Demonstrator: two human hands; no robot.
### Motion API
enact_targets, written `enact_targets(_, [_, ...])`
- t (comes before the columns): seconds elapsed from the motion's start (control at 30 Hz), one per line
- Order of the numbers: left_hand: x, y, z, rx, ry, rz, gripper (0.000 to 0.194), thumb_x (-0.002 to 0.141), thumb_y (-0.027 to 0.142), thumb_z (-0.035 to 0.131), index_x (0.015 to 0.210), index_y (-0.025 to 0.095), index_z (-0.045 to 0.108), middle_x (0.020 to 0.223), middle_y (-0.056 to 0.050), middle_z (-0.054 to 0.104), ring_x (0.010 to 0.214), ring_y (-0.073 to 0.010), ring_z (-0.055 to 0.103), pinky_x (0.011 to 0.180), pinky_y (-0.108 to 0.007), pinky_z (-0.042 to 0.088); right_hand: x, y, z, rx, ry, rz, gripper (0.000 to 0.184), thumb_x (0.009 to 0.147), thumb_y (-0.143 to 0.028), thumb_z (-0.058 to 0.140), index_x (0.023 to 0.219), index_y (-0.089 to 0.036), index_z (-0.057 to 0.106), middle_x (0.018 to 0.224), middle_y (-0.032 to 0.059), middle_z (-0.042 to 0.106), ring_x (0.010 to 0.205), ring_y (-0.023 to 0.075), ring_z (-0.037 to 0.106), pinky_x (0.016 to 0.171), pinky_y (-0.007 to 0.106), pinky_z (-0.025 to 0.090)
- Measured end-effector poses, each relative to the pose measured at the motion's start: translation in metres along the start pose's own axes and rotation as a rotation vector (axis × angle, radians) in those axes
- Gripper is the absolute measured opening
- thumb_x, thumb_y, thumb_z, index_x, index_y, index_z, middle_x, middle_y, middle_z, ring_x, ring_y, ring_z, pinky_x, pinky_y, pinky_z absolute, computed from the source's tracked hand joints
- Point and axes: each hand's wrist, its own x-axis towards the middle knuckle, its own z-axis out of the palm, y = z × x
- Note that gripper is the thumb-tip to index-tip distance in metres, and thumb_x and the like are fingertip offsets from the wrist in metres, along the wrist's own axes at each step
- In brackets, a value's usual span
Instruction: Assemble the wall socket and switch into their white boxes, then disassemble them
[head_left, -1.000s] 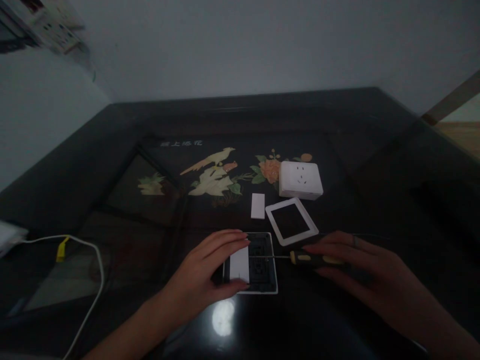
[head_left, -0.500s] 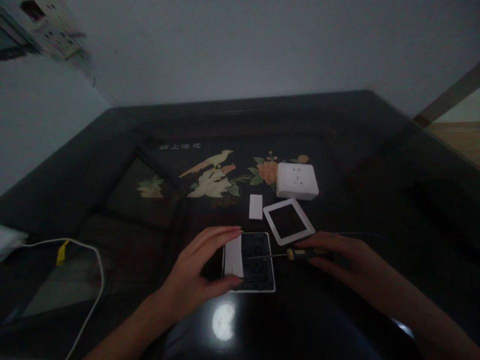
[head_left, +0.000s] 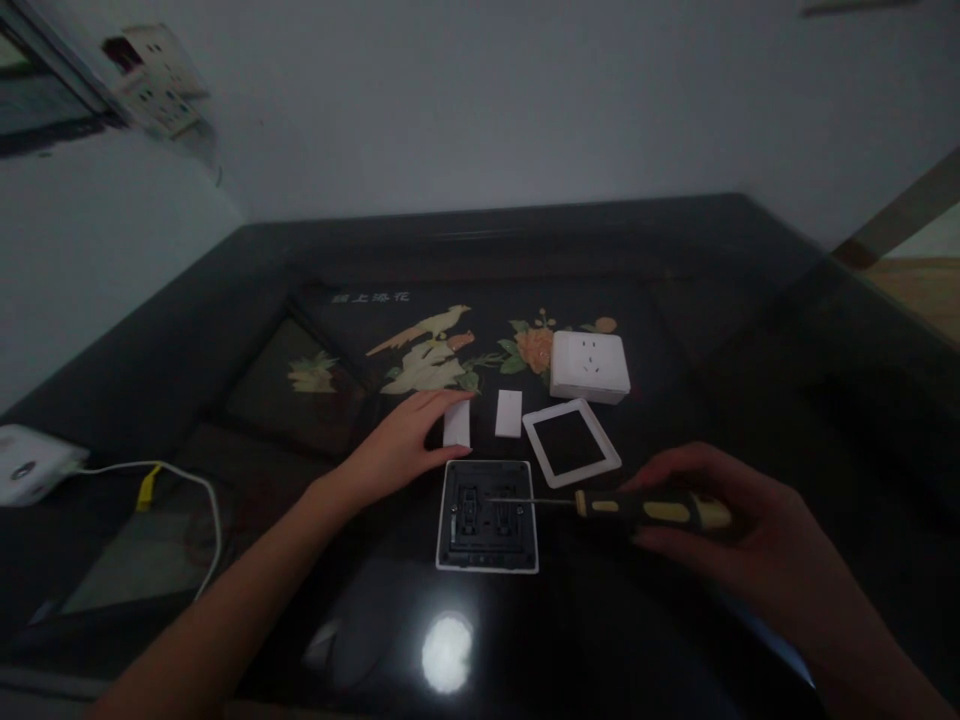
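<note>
A white switch rocker plate (head_left: 457, 424) is between the thumb and fingers of my left hand (head_left: 405, 440), at table level behind the switch base. My right hand (head_left: 720, 520) grips a screwdriver (head_left: 645, 507) by its black and yellow handle. Its thin shaft points left over the switch base (head_left: 487, 515), a black square with a white edge; whether the tip touches it I cannot tell. Another white rocker plate (head_left: 508, 413) lies just right of the held one. Farther right rests a white square frame (head_left: 609, 459), tilted on the tabletop.
A white socket box (head_left: 590, 363) sits behind the frame. At the far left, a white device (head_left: 34, 465) has a white cable (head_left: 214, 510) with a yellow tag (head_left: 148, 488). The dark glossy table (head_left: 675, 260) meets the wall at the back.
My left hand has taken the white rocker plate off the switch base and moved it back beside the other one. The screwdriver has stayed over the base, its handle now more exposed.
</note>
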Motion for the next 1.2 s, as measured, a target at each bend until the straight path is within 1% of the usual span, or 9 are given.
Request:
enact_targets(0.13, [0.029,-0.007,0.006,0.001,-0.029,0.089,0.055,0.082,0.03,0.073,0.132,0.019,0.052,0.131,-0.01,0.062,0.124,-0.0246,0.055,0.107,-0.044,0.042,-0.002,0.003,0.001,0.102,0.027,-0.007,0.025,0.069,-0.038,0.082,0.086,-0.026,0.068,0.089,0.0005,0.072,0.077,0.0186,0.07,0.061,0.024,0.058])
enact_targets(0.27, [0.04,-0.016,0.016,0.002,-0.026,0.155,0.062,0.079,0.037,0.077,0.133,0.021,0.051,0.131,-0.01,0.061,0.123,-0.0268,0.053,0.106,-0.047,0.041,-0.002,0.003,0.001,0.119,0.071,-0.01,0.025,0.068,-0.038,0.082,0.085,-0.025,0.069,0.087,0.001,0.073,0.074,0.0183,0.07,0.058,0.024,0.057])
enact_targets(0.43, [0.041,-0.021,0.025,-0.003,-0.015,0.218,0.072,0.076,0.044,0.079,0.136,0.023,0.047,0.136,-0.012,0.057,0.126,-0.0298,0.051,0.107,-0.05,0.038,-0.001,0.0,-0.002,0.143,0.097,-0.017,0.025,0.068,-0.039,0.082,0.085,-0.026,0.069,0.085,-0.0001,0.073,0.072,0.0182,0.071,0.058,0.024,0.059])
enact_targets(0.6, [0.044,-0.017,0.029,0.004,0.007,0.241,0.059,0.082,0.04,0.074,0.133,0.023,0.05,0.132,-0.01,0.06,0.122,-0.0273,0.053,0.106,-0.048,0.039,0.0,-0.001,-0.001,0.191,0.187,-0.029,0.035,0.063,-0.034,0.086,0.091,-0.026,0.066,0.084,-0.0002,0.074,0.074,0.0193,0.073,0.063,0.026,0.061])
enact_targets(0.77, [0.044,-0.017,0.03,0.023,0.057,0.216,0.053,0.084,0.032,0.071,0.131,0.02,0.051,0.129,-0.01,0.061,0.12,-0.0268,0.053,0.104,-0.047,0.041,0.0,0.003,0.0,0.361,0.183,-0.062,0.031,0.067,-0.027,0.085,0.092,-0.026,0.067,0.084,-0.0007,0.076,0.074,0.0182,0.075,0.065,0.024,0.062])
enact_targets(0.97, [0.04,-0.02,0.024,0.033,0.068,0.164,0.057,0.083,0.035,0.073,0.133,0.02,0.05,0.135,-0.012,0.057,0.126,-0.0283,0.051,0.109,-0.05,0.038,-0.003,0.001,0.004,0.37,0.377,-0.08,0.022,0.078,-0.025,0.077,0.098,-0.027,0.07,0.083,0.0,0.076,0.074,0.0163,0.075,0.066,0.021,0.062])
enact_targets(1.07, [0.034,-0.023,0.019,0.01,0.054,0.139,0.06,0.083,0.036,0.072,0.136,0.021,0.048,0.138,-0.012,0.055,0.129,-0.0279,0.05,0.111,-0.05,0.037,-0.004,-0.002,0.011,0.368,0.455,-0.13,0.026,0.079,-0.02,0.076,0.103,-0.027,0.067,0.083,0.0001,0.077,0.074,0.0165,0.075,0.069,0.023,0.063])
enact_targets(1.13, [0.027,-0.022,0.014,-0.012,0.054,0.122,0.059,0.085,0.037,0.07,0.138,0.021,0.046,0.142,-0.013,0.051,0.133,-0.0271,0.048,0.113,-0.05,0.036,-0.006,-0.004,0.016,0.39,0.464,-0.197,0.031,0.079,-0.016,0.075,0.106,-0.027,0.064,0.084,-0.0002,0.077,0.076,0.0177,0.076,0.07,0.025,0.064])
enact_targets(1.2, [0.018,-0.017,0.01,-0.026,0.089,0.095,0.053,0.09,0.036,0.063,0.138,0.02,0.046,0.144,-0.013,0.049,0.135,-0.0266,0.045,0.114,-0.051,0.034,-0.007,-0.005,0.021,0.411,0.437,-0.266,0.035,0.079,-0.011,0.074,0.107,-0.028,0.061,0.085,-0.0008,0.077,0.077,0.0186,0.076,0.069,0.027,0.065])
